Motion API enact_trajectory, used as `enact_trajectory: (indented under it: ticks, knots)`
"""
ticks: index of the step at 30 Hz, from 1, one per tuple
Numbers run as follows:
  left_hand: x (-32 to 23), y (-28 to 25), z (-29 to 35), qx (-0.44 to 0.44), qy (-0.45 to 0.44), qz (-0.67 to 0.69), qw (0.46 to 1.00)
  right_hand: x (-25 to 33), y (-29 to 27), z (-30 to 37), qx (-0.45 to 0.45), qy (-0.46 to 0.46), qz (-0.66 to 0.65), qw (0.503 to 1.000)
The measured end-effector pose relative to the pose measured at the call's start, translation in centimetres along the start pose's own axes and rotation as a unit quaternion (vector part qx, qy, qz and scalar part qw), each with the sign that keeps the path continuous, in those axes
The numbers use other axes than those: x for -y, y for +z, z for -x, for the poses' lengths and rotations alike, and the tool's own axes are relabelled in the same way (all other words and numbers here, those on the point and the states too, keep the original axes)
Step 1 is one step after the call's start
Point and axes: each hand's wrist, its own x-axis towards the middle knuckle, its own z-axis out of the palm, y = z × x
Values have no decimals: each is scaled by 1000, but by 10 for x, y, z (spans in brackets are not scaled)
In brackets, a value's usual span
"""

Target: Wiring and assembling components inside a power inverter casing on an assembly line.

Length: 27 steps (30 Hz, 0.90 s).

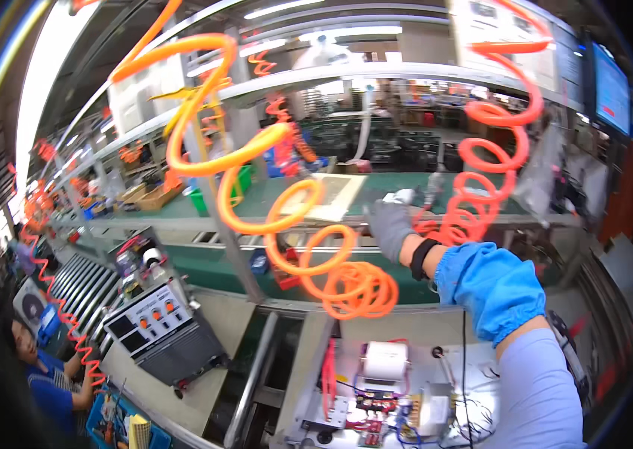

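My right hand [391, 230], in a grey glove with a black wrist strap, reaches forward over the bench to the edge of the green shelf [413, 183]. A blue sleeve cover [490, 288] wraps the forearm. Just beyond the fingers lies a small white item [400, 196]; blur hides whether they touch it, and how far the fingers are closed. Beside the hand hangs a red coiled air hose [473, 191], with a blurred grey tool [433, 188] nearby. Below sits an opened unit with wiring and a white cylinder [386, 361]. My left hand is out of view.
An orange coiled hose [294, 196] dangles across the middle. At left stands a device with a panel of orange knobs [153, 318], near a roller conveyor [81, 288]. A co-worker [51, 378] is at the lower left, by a blue tool bin [123, 419]. A screen [610, 88] hangs upper right.
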Motion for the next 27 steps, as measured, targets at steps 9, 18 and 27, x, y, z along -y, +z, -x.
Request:
enact_trajectory:
  ticks: [9,18,27]
  knots:
    - [14,-8,1,82,-43,56,994,7,47,-7,125,80,-233,961]
    - [25,-15,-10,145,-57,94,983,4,-168,43,136,46,-763,631]
    - [-33,-110,-44,109,-255,630,725,19,-292,80,150,-61,-853,496]
